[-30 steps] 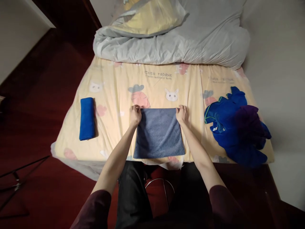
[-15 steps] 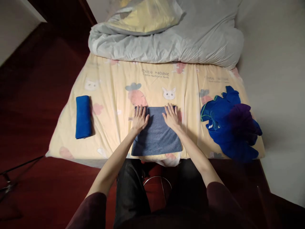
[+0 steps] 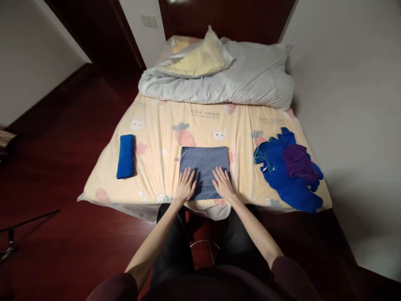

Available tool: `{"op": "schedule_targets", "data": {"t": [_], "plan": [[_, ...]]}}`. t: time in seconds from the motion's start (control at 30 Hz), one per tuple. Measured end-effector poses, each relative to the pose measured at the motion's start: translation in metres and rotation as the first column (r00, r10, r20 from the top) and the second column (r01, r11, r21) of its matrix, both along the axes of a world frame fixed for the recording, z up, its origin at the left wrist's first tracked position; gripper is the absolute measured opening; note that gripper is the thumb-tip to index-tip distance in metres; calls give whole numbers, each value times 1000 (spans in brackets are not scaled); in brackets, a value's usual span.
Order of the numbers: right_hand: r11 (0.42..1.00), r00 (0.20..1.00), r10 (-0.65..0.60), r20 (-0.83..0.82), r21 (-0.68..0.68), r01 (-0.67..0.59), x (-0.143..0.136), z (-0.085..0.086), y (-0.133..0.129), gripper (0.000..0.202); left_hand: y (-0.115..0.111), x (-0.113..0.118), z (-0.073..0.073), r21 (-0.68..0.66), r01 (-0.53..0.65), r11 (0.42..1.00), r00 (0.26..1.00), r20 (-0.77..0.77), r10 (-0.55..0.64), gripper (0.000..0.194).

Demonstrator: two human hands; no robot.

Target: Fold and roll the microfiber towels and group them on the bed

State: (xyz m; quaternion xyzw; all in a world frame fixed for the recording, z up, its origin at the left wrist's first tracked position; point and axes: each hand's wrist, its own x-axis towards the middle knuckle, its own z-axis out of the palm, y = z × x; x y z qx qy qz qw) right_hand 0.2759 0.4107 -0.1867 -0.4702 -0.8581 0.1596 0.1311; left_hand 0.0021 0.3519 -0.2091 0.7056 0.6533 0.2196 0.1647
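Note:
A grey-blue towel (image 3: 204,161), folded into a flat rectangle, lies in front of me near the edge of the bed. My left hand (image 3: 186,184) rests flat on its lower left part, fingers spread. On the lower right part lies my right hand (image 3: 223,183), also flat with the fingers apart. Off to the left is a bright blue towel (image 3: 126,156), folded into a narrow block. Over to the right sits a crumpled blue cloth (image 3: 280,179) with green edging, and a purple cloth (image 3: 298,161) lies on top of it.
The bed has a yellow sheet (image 3: 156,125) printed with rabbits and carrots. A grey quilt (image 3: 216,90) is bunched across the far end, with a yellow pillow (image 3: 200,60) on it. A wall (image 3: 344,125) runs along the right. A thin dark stand (image 3: 31,220) is at the lower left.
Both hands have slid from the towel's far corners toward me, staying flat on it. The camera view has tilted up, so more of the bed's far end shows.

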Motion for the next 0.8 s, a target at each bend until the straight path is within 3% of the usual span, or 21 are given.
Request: {"op": "schedule_targets", "data": {"t": [0.07, 0.17, 0.27, 0.37, 0.5, 0.67, 0.8], "plan": [[998, 1000, 16, -7, -60, -16, 14, -11, -45, 61, -44, 6, -8, -28, 15, 999, 1000, -8, -15, 68], [970, 973, -224, -54, -103, 218, 46, -29, -93, 60, -104, 2, -24, -67, -61, 996, 998, -22, 60, 70], [913, 892, -403, -204, -150, 378, 71, -32, -120, 56, -148, -7, -31, -86, -107, 991, 994, 0, 107, 71], [837, 773, -546, -324, -245, 489, 84, -23, -133, 49, -174, -13, -26, -87, -131, 988, 989, 52, 136, 65], [726, 650, -681, -336, -426, 540, 83, -8, -128, 42, -171, -16, -10, -157, -262, 952, 942, 172, 288, 60], [583, 584, -756, -295, -707, 399, 69, 2, -108, 46, -121, -24, 7, -392, -375, 840, 814, 295, 501, 50], [555, 556, -778, -292, -733, 393, 63, 2, -103, 34, -95, -29, 6, -433, -369, 822, 787, 325, 524, 36]]}}
